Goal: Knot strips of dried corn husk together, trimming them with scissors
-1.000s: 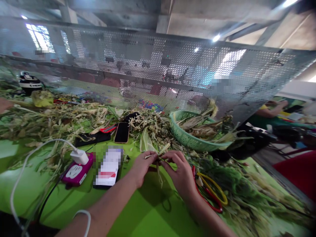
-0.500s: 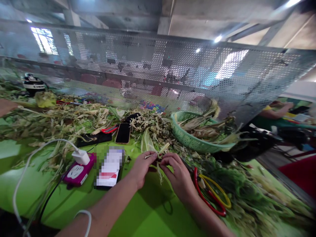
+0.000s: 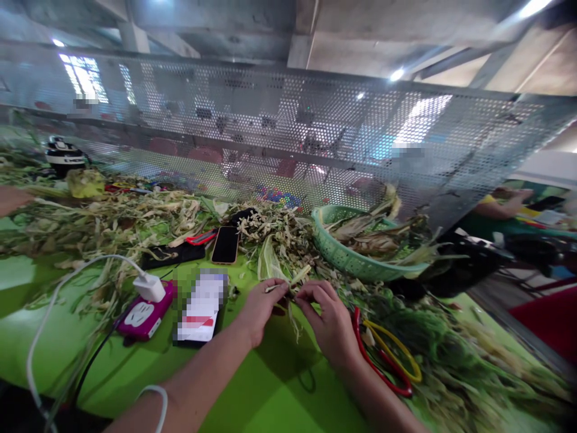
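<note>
Over the green table [image 3: 270,391], a pale green corn husk [image 3: 269,258] with loose strips is pinched between my fingers. My left hand [image 3: 259,310] is closed on its lower part, thumb on top. My right hand [image 3: 327,313] is closed just beside it, its fingertips pinching what looks like a strip of the same husk; the exact grip is hidden. A thin husk end hangs below my fingertips. Red- and yellow-handled pliers [image 3: 385,355] lie right of my right hand. Left of my left hand rests a phone with a lit, blurred screen [image 3: 201,310].
A green plastic basket [image 3: 347,258] holds dry husks at the back right. Husk scraps [image 3: 112,222] cover the table's far side, green fibres [image 3: 419,325] its right. A dark phone [image 3: 225,245] and a magenta power bank [image 3: 144,316] with cable lie left. Another person's hand [image 3: 13,199] shows far left.
My right hand has shifted slightly right, its fingers a little farther from my left hand. My left hand stays nearly in place on the husk.
</note>
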Demonstrator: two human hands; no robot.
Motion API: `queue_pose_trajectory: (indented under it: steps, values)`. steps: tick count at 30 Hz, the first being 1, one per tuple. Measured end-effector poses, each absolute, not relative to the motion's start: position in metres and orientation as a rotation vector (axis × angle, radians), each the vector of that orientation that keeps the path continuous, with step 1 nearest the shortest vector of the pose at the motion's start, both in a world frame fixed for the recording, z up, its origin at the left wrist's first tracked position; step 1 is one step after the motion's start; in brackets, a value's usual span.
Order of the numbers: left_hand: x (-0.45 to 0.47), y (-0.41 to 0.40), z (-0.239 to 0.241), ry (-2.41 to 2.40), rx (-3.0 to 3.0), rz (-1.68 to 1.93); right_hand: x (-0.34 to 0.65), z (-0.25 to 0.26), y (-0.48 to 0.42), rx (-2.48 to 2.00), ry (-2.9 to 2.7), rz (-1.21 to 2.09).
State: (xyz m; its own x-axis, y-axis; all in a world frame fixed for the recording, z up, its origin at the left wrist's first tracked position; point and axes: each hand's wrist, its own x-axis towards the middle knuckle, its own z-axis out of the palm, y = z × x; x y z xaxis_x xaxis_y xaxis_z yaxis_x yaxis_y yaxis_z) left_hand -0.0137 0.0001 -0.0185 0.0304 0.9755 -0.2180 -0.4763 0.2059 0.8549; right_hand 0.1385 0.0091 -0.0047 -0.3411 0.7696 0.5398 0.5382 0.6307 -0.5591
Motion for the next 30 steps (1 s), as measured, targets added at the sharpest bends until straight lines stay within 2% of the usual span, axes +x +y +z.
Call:
queue_pose_trajectory:
  steps: [16, 20, 25, 30]
  values:
    - [-0.012, 0.000, -0.016, 0.803, 0.485, 1.256, 0.137, -0.008, 0.007, -0.987, -2.165, 0.426]
    - [-0.011, -0.001, -0.016, 0.843, 0.579, 1.256, 0.141, -0.013, 0.012, -1.103, -1.908, 0.592]
    - [-0.011, -0.006, -0.013, 0.953, 0.840, 1.192, 0.139, -0.006, 0.012, -1.139, -1.611, 1.083]
    - [-0.012, -0.008, -0.011, 0.987, 0.987, 1.124, 0.137, -0.003, 0.009, -1.150, -1.440, 1.115]
